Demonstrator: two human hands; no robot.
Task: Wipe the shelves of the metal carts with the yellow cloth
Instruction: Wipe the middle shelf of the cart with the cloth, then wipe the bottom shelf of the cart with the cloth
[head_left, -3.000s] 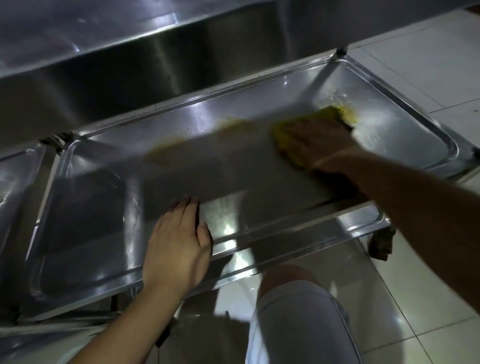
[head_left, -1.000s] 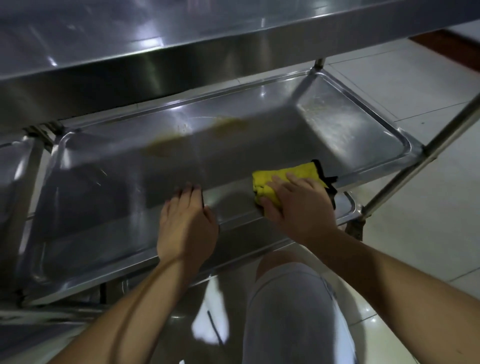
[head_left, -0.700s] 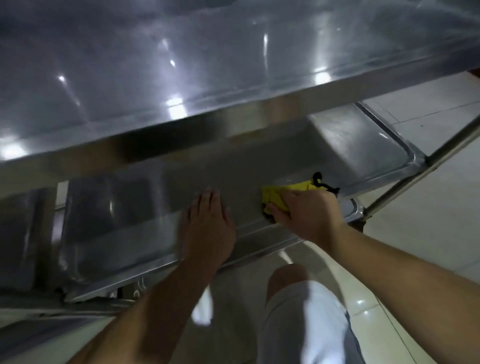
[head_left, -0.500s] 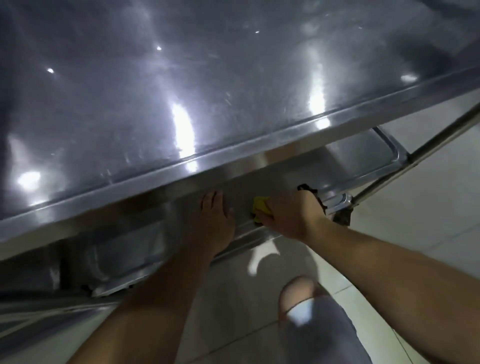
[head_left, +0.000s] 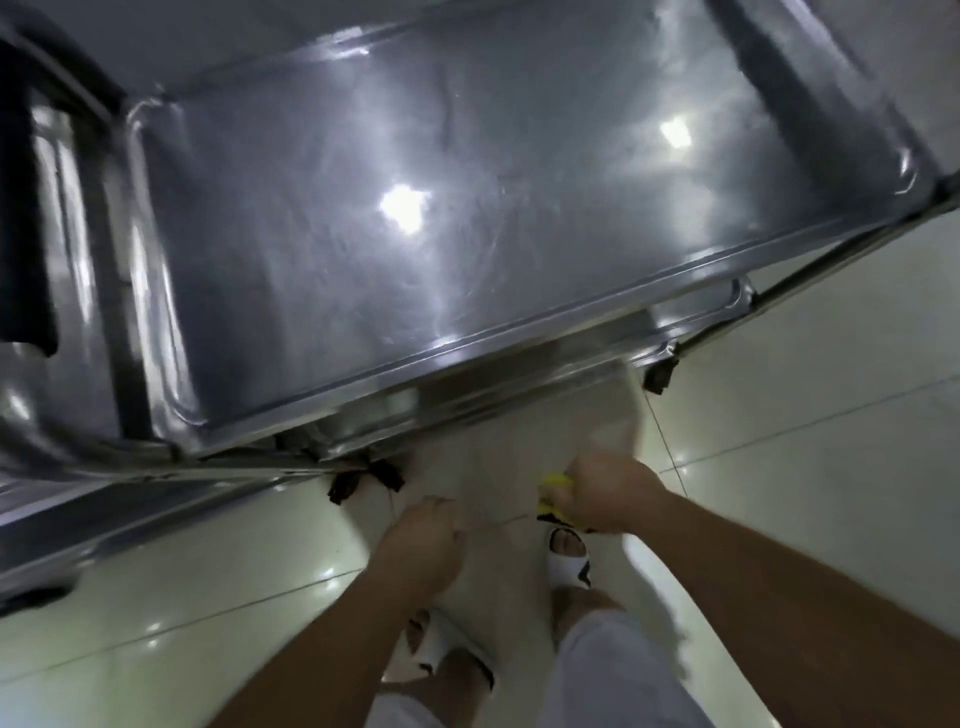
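yellow cloth (head_left: 551, 483) bunched inside right hand (head_left: 602, 491) fist.

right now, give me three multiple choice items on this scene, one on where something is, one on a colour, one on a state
1. Where is the right hand?
A. over the floor in front of the cart
B. flat on the top shelf
C. under the shelf

2. What colour is the cloth?
A. blue
B. yellow
C. red

3. What is the left hand doing?
A. pressing on the shelf
B. gripping a cart post
C. holding nothing

Key: 1 A, it hangs above the floor tiles, clear of the top shelf. 2 B, yellow shows past the fingers. 3 C, its fingers curl round nothing.
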